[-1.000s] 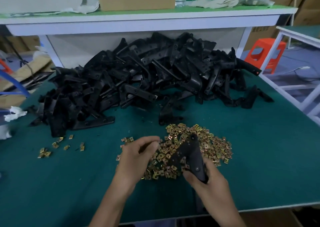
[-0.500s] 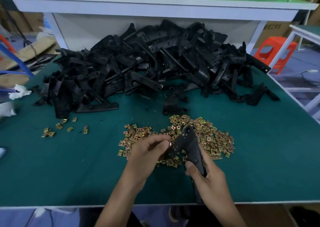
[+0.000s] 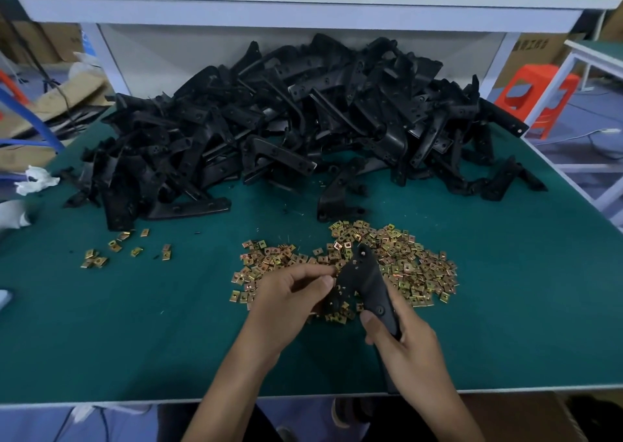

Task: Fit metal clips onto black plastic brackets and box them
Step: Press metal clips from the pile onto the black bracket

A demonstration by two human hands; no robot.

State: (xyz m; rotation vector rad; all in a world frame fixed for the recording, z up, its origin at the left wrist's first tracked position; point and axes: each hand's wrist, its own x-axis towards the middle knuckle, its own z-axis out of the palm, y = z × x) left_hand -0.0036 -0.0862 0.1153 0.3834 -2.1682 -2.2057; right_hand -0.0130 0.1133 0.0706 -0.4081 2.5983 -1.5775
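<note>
My right hand [image 3: 403, 350] grips the lower end of a black plastic bracket [image 3: 365, 281], whose upper end points away over a heap of small brass-coloured metal clips [image 3: 404, 263]. My left hand [image 3: 290, 301] is curled at the bracket's left edge, thumb and forefinger pinched together there; the clip between them is too small to make out. A big pile of black brackets [image 3: 296, 121] fills the back of the green table [image 3: 135, 323].
A few stray clips [image 3: 114, 249] lie at the left. A white shelf [image 3: 303, 6] spans over the bracket pile. An orange stool [image 3: 536, 97] and another white table frame stand to the right. Crumpled white cloth [image 3: 35, 178] lies at the table's left edge.
The view has tilted down and closer. My left hand has moved from the clip heap to the bracket's left edge. My right hand keeps its grip on the bracket.
</note>
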